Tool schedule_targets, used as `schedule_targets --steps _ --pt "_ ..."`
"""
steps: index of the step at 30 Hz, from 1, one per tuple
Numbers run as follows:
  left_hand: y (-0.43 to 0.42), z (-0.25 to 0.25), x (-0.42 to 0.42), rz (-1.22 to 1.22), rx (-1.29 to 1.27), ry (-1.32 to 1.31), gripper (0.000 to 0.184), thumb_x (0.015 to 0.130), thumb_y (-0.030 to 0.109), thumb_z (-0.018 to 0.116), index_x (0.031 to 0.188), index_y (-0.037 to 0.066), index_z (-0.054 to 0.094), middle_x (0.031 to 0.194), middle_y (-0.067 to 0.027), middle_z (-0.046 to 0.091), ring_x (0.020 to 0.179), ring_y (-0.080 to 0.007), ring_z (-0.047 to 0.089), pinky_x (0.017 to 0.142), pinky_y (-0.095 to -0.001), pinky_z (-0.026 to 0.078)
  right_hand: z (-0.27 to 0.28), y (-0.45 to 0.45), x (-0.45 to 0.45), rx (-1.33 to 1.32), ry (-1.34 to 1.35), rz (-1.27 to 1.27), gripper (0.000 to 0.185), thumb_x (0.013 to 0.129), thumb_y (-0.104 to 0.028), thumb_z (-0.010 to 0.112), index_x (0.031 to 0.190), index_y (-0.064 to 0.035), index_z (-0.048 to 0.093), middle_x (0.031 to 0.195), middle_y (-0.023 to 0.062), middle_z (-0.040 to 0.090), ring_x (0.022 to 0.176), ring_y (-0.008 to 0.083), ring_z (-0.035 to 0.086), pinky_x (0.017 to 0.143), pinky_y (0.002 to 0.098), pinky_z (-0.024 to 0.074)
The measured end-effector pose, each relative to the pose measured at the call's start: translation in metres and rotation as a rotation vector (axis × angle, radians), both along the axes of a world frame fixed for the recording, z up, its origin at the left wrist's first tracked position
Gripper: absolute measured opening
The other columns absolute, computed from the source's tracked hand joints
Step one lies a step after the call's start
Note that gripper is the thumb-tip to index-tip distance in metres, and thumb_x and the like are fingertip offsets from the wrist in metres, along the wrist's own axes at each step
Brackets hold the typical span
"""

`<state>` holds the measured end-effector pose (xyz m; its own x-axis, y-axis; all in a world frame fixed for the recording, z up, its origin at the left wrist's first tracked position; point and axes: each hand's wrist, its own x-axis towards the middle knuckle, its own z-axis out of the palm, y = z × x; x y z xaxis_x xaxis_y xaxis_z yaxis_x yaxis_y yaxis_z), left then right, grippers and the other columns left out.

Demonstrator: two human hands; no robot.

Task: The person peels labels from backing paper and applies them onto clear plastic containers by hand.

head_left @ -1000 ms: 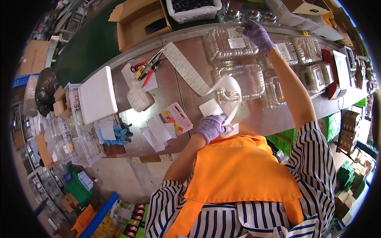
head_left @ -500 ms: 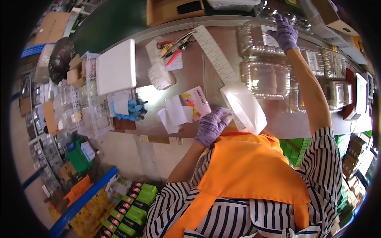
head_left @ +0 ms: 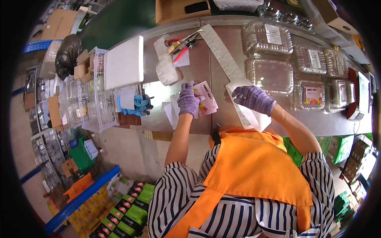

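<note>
My left hand [head_left: 188, 100], in a purple knitted glove, is closed on the left edge of a pink "SWEET-GIFT" card [head_left: 205, 92]. Beneath that card, another pink edge shows, and white paper slips [head_left: 170, 115] lie partly under the hand. My right hand [head_left: 254, 99], gloved alike, hovers with parted fingers over the curled white end of a label strip [head_left: 223, 53] near the table's front edge; contact there is unclear. Beyond the right hand sits a clear plastic clamshell box [head_left: 270, 75].
More clamshell boxes [head_left: 311, 59] stand on the right, some with labels. Pliers and cutters [head_left: 184, 45] lie at the back beside another label strip [head_left: 166, 69]. To the left are a white foam lid [head_left: 124, 63], a plastic crate [head_left: 93, 99] and blue gloves [head_left: 139, 105].
My right hand has come back from the far clamshell box to the label strip. My left hand has moved leftward and away from me, onto the card. The view has shifted slightly.
</note>
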<state>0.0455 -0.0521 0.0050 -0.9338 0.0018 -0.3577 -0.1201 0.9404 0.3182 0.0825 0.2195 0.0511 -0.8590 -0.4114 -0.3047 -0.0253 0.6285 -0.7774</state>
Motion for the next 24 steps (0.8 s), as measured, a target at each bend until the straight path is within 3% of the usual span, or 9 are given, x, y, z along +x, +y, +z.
schedule_targets --steps 5,11,14,15,16,18,20,21,24 --pt "-0.011 -0.013 -0.011 -0.102 0.061 0.068 0.045 0.068 0.02 0.075 0.109 0.009 0.062 0.107 -0.0109 0.056 0.097 -0.0279 0.058 0.084 -0.036 0.047 0.006 0.012 0.008 -0.159 0.002 -0.126 0.019 0.082 -0.02 0.062 0.097 -0.0083 0.064 0.08 0.0128 0.066 0.074 0.0293 0.064 0.069 0.0339 0.0511" --pt "-0.014 -0.027 -0.001 -0.192 0.123 0.369 0.029 0.078 0.019 0.066 0.106 0.011 0.064 0.111 -0.0124 0.059 0.093 -0.029 0.061 0.081 -0.0381 0.048 0.002 0.012 0.013 -0.179 0.025 -0.144 0.021 0.082 -0.021 0.062 0.098 -0.0075 0.064 0.081 0.0121 0.067 0.075 0.0276 0.065 0.069 0.0334 0.0516" --pt "-0.007 0.003 -0.009 -0.053 0.286 0.282 0.023 0.081 0.02 0.065 0.101 0.008 0.065 0.096 -0.0128 0.065 0.084 -0.0281 0.063 0.076 -0.0361 0.05 0.013 0.006 0.013 -0.213 0.084 -0.246 0.023 0.081 -0.021 0.064 0.1 -0.0069 0.063 0.085 0.0128 0.066 0.078 0.0279 0.065 0.07 0.034 0.0513" --pt "0.006 0.026 -0.01 0.005 0.411 0.272 0.02 0.084 0.02 0.063 0.097 0.005 0.065 0.085 -0.0136 0.066 0.077 -0.0281 0.065 0.071 -0.0345 0.05 0.026 0.001 0.01 -0.165 0.122 -0.278 0.035 0.079 -0.021 0.066 0.11 -0.0071 0.058 0.09 0.0142 0.065 0.083 0.0304 0.064 0.074 0.0347 0.0512" --pt "0.004 0.029 -0.014 -0.08 0.531 0.297 0.02 0.086 0.019 0.062 0.097 0.003 0.064 0.086 -0.0145 0.066 0.073 -0.0231 0.064 0.069 -0.0321 0.05 0.027 -0.003 0.009 -0.154 0.232 -0.29 0.041 0.079 -0.022 0.067 0.115 -0.0073 0.055 0.093 0.0146 0.065 0.085 0.0307 0.064 0.075 0.0348 0.0512" --pt "0.026 0.066 -0.019 -0.129 0.707 0.137 0.016 0.087 0.013 0.062 0.097 0.001 0.064 0.078 -0.0015 0.064 0.069 -0.0069 0.054 0.066 -0.0243 0.048 0.029 -0.007 0.003 -0.134 0.46 -0.305 0.052 0.078 -0.022 0.069 0.124 -0.0077 0.049 0.1 0.0155 0.064 0.09 0.0311 0.063 0.078 0.0349 0.051" --pt "0.046 0.081 -0.02 -0.059 0.883 0.025 0.015 0.086 0.011 0.063 0.098 0.001 0.064 0.08 0.0007 0.063 0.071 -0.0062 0.054 0.069 -0.0236 0.047 0.039 -0.004 -0.005 -0.416 -0.176 -0.32 0.066 0.077 -0.017 0.071 0.133 -0.0047 0.039 0.116 0.016 0.059 0.101 0.0231 0.061 0.086 0.031 0.0486" --pt "0.06 0.085 -0.02 -0.053 0.974 0.202 0.016 0.087 0.018 0.064 0.096 0.005 0.066 0.071 0.0018 0.061 0.06 -0.0041 0.052 0.057 -0.0202 0.045 0.032 -0.005 -0.004 -0.479 -0.16 -0.399 0.062 0.078 -0.016 0.07 0.131 -0.0026 0.041 0.113 0.0151 0.06 0.099 0.0208 0.061 0.084 0.03 0.0488" --pt "0.061 0.105 -0.02 0.273 1.069 -0.042 0.025 0.089 0.028 0.06 0.102 0.006 0.063 0.074 0.0022 0.06 0.055 -0.0033 0.048 0.053 -0.0186 0.042 0.034 0.003 -0.004 -0.76 -0.191 -0.575 0.052 0.08 -0.014 0.069 0.124 0.0006 0.046 0.106 0.0114 0.062 0.091 0.0158 0.06 0.08 0.0277 0.0498"
